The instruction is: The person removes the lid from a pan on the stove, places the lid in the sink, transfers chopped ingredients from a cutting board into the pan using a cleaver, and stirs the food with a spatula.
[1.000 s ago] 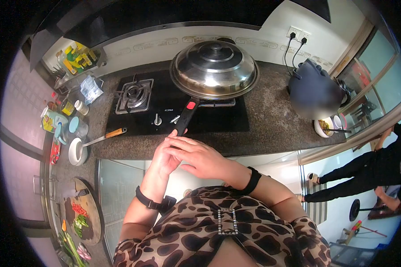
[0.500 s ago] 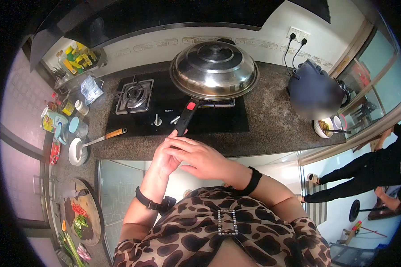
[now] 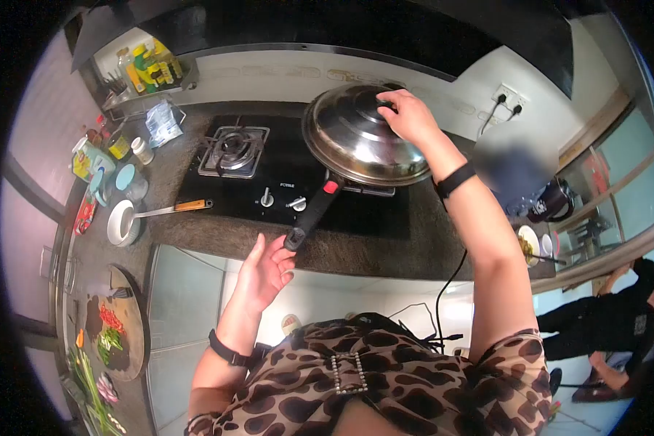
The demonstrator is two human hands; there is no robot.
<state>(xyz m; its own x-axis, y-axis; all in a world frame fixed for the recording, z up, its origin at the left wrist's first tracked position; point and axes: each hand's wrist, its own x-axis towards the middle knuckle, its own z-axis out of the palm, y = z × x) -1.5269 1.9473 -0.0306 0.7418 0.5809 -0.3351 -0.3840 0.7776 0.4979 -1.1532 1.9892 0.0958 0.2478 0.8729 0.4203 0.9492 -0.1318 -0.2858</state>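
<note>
A wok with a domed steel lid (image 3: 360,142) sits on the right burner of the black gas hob. My right hand (image 3: 408,120) is closed around the dark knob on top of the lid, its fingers partly covering the knob. Toward me points the wok's black handle (image 3: 314,218), marked with a red patch. Just below the handle's end is my left hand (image 3: 265,272), palm up with fingers apart. Its fingertips are at the handle's tip, and whether they touch it I cannot tell.
The left burner (image 3: 232,151) carries no pot. On the left counter are a white bowl (image 3: 122,224), a wooden-handled utensil (image 3: 189,206), several bottles and a round cutting board (image 3: 134,349) with chopped red and green pieces. Another person (image 3: 610,305) stands at right.
My hands were together near the handle's end. The right has moved up to the lid knob and taken hold of it; the left has opened below the handle. The view has shifted.
</note>
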